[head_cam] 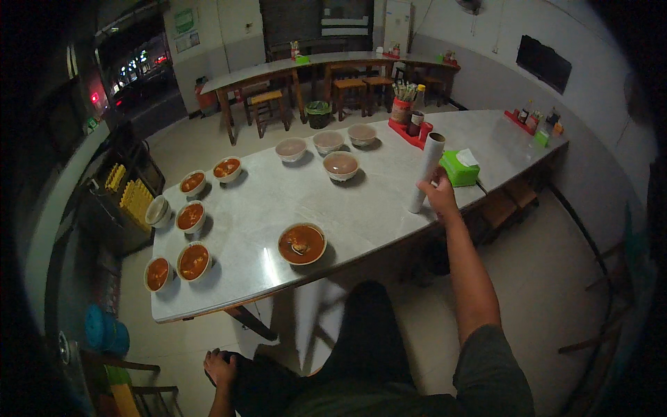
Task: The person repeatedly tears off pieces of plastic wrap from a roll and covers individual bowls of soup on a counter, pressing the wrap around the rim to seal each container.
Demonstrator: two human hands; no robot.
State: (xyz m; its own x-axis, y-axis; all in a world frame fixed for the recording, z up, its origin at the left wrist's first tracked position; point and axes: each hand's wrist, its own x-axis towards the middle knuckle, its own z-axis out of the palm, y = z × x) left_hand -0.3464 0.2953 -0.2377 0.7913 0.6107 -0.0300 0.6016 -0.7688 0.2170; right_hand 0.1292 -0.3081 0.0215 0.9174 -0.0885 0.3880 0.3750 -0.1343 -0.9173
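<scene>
My right hand [442, 197] grips a roll of clear plastic film [430, 159], which stands upright on the long grey-white table [260, 193]. Just beyond that hand sits a green tissue box [459, 169]. Low at the left, my left hand [220, 368] rests on my knee and holds nothing. In front of me, close to the table edge, stands an uncovered bowl of red soup [302, 245]. Several bowls under film, including one covered bowl [341, 166], are grouped at the far side. More bowls of red soup [194, 262] stand at the table's left end.
A red condiment tray [411, 136] with a chopstick holder [401, 110] stands behind the roll. Stacked empty-looking bowls [158, 211] sit at the left edge. Wooden stools [268, 98] and a bin [318, 114] stand beyond; blue buckets [107, 331] are on the floor left.
</scene>
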